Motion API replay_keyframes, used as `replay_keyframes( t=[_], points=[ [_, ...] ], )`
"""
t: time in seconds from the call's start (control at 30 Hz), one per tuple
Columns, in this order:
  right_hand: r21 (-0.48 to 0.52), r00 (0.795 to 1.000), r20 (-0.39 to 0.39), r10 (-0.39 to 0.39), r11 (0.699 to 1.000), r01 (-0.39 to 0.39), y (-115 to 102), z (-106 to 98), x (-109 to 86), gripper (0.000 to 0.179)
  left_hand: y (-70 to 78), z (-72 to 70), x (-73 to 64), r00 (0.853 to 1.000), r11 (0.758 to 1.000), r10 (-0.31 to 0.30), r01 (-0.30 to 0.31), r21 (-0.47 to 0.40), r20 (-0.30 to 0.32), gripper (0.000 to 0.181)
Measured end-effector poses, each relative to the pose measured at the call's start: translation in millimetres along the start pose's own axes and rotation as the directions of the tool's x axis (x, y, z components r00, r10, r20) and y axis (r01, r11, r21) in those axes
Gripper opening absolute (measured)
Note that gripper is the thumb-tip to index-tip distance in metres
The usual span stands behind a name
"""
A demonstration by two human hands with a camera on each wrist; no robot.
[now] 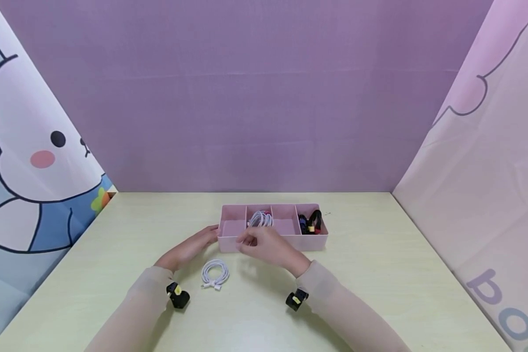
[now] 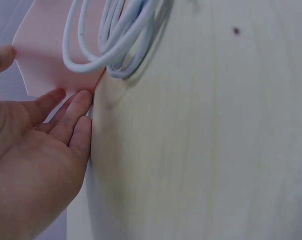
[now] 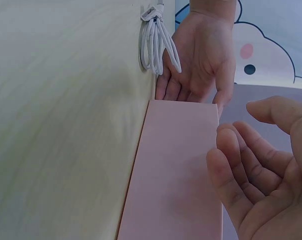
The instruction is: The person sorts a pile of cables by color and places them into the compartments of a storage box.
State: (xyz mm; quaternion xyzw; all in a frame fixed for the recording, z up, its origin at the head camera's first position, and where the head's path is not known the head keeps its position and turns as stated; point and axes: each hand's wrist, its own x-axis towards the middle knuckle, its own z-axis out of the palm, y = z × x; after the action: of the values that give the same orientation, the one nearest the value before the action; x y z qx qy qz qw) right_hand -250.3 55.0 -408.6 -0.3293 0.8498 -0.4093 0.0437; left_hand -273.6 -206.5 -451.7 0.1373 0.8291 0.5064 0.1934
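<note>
A pink divided box (image 1: 227, 245) sits on the table. My left hand (image 1: 194, 248) touches its left end; in the left wrist view the fingertips rest against the box's end wall (image 2: 56, 60). My right hand (image 1: 270, 247) is over the box's front edge, its fingers loosely bent. The right wrist view shows nothing in that hand (image 3: 266, 180), with the thumb apart from the fingers. A coiled white cable (image 1: 223, 279) lies on the table between my forearms. Another white cable coil (image 1: 260, 218) is in the second compartment from the left, partly behind my right hand.
Black cables (image 1: 315, 220) with coloured parts lie in the box's rightmost compartment. A purple backdrop (image 1: 255, 98) stands behind the pale wooden table (image 1: 369, 274). Printed cloth panels (image 1: 31, 186) flank both sides. A black wrist camera (image 1: 178, 296) is on each wrist.
</note>
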Motion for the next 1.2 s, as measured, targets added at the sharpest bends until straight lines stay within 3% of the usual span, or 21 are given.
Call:
replay_keyframes(
  t=[0.23,0.63,1.2],
  points=[
    [-0.027,1.000,0.028,-0.006,1.000,0.007,2.3,7.2,-0.4,0.014,1.2,-0.1,0.1,1.000,1.000,-0.023,0.024,0.020,-0.007,0.077],
    [-0.017,0.998,0.064,0.010,1.000,-0.009,7.4,15.7,-0.9,0.020,0.0,-1.1,0.0,1.000,1.000,-0.017,0.017,0.022,-0.015,0.064],
    [-0.044,0.992,0.128,0.008,0.999,-0.002,1.4,32.9,4.1,0.026,-2.9,-0.4,-0.7,1.000,1.000,0.014,-0.013,0.015,-0.018,0.068]
  ],
)
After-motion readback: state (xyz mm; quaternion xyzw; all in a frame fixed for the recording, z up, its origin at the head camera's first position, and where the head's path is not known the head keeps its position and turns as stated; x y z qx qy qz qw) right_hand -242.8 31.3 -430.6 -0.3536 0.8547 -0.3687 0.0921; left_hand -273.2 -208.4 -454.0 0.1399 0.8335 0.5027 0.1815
